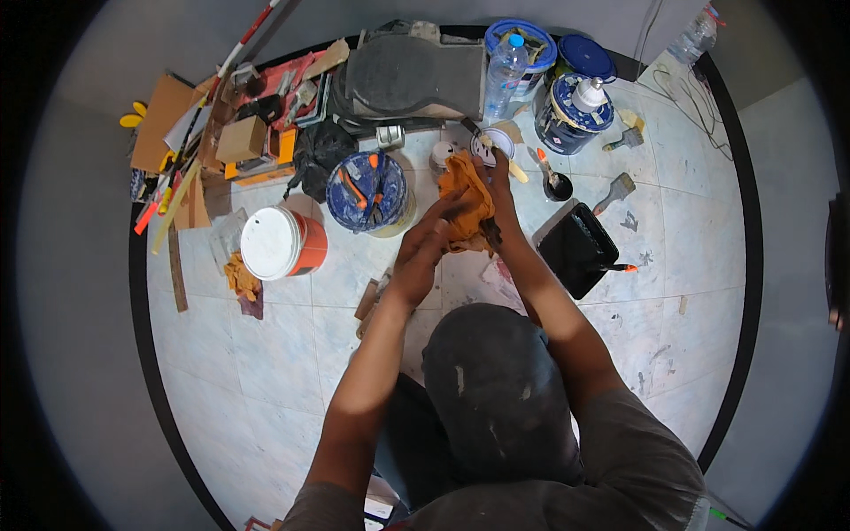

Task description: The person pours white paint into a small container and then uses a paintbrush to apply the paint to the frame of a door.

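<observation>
Just to the right of the blue-topped bucket (400,217), which serves as the landmark here, an orange cloth (467,205) is bunched between the person's two hands. The left hand (420,254) lies against the cloth's near side with its fingers fairly straight and close together; the right hand (498,174) is at the cloth's far right, fingers bent by a white-rimmed pot (504,140), and I cannot tell whether either hand is pinching firmly. Handling the cloth well probably means gathering its loose folds into the palms, working with light, even finger pressure, and lifting any trailing corner before it dips into the pot. Edges crowd in most beyond and to the right of the bucket: the pot's rim, a small jar (442,157) just beside the cloth, a black cup (558,187), and farther right and nearer, a black tray (577,250) with a brush handle (623,267) poking past its side, likely easy to knock with the right elbow. To the bucket's left, a white-lidded pail (270,243) bounds that side, while the widest stretch of tiled floor (266,376) lies nearer the person, so drawing the elbows back that way seems the safer path.
</observation>
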`<action>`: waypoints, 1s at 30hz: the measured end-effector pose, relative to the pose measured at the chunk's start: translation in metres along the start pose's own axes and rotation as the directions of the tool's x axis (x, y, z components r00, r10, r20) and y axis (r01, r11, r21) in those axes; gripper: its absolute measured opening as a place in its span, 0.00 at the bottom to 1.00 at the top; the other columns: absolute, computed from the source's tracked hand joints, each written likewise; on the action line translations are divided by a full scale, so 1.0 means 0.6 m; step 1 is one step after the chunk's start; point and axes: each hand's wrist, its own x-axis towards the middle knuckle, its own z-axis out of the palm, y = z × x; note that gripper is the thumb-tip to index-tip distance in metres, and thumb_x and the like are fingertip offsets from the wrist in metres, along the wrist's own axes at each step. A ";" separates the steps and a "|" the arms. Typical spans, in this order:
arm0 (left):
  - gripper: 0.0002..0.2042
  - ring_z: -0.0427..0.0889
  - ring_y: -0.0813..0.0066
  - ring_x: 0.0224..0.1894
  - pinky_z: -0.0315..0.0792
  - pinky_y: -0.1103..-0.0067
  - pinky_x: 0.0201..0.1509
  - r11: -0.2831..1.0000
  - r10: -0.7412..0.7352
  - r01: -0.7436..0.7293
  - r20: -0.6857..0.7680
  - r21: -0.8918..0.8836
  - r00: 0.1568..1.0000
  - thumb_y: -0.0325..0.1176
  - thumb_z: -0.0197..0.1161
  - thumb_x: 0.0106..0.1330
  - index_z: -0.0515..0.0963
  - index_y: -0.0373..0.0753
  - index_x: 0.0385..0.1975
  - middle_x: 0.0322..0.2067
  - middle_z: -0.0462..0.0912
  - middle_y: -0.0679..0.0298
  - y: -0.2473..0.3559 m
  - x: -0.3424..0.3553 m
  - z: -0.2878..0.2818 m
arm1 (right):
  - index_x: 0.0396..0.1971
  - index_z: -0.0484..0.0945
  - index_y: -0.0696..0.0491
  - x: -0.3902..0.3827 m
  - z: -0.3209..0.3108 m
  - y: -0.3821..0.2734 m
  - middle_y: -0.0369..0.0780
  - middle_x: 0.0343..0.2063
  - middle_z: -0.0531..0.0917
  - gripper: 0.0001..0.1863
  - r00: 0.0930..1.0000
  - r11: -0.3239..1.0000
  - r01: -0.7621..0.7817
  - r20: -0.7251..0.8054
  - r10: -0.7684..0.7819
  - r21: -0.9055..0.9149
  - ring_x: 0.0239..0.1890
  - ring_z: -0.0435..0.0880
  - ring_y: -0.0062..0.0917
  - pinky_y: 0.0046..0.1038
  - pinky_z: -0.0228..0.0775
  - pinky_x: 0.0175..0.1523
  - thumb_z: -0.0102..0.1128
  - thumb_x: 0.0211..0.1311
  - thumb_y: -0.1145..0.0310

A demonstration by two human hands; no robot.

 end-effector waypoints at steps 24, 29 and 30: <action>0.08 0.86 0.51 0.29 0.75 0.65 0.32 -0.132 0.569 -0.403 0.402 0.906 0.717 0.30 0.62 0.73 0.81 0.32 0.32 0.27 0.83 0.47 0.254 0.009 0.220 | 0.75 0.55 0.52 -0.069 0.013 -0.294 0.50 0.68 0.71 0.48 0.771 0.580 -0.335 0.569 -0.284 0.743 0.70 0.72 0.34 0.37 0.58 0.77 0.64 0.65 0.40; 0.11 0.87 0.52 0.45 0.78 0.66 0.51 0.208 0.552 -0.439 0.265 0.874 0.790 0.31 0.61 0.74 0.82 0.32 0.49 0.43 0.86 0.49 0.272 -0.031 0.301 | 0.77 0.53 0.51 -0.079 -0.076 -0.387 0.49 0.64 0.74 0.50 0.730 0.338 -0.615 0.676 -0.096 0.712 0.64 0.78 0.36 0.38 0.71 0.69 0.55 0.68 0.31; 0.12 0.86 0.51 0.49 0.77 0.65 0.54 0.258 0.551 -0.460 0.262 0.850 0.792 0.32 0.61 0.74 0.81 0.32 0.51 0.47 0.85 0.48 0.258 -0.032 0.314 | 0.77 0.53 0.50 -0.057 -0.058 -0.337 0.49 0.66 0.72 0.49 0.641 0.156 -0.669 0.670 -0.375 0.727 0.67 0.73 0.38 0.41 0.66 0.71 0.54 0.69 0.31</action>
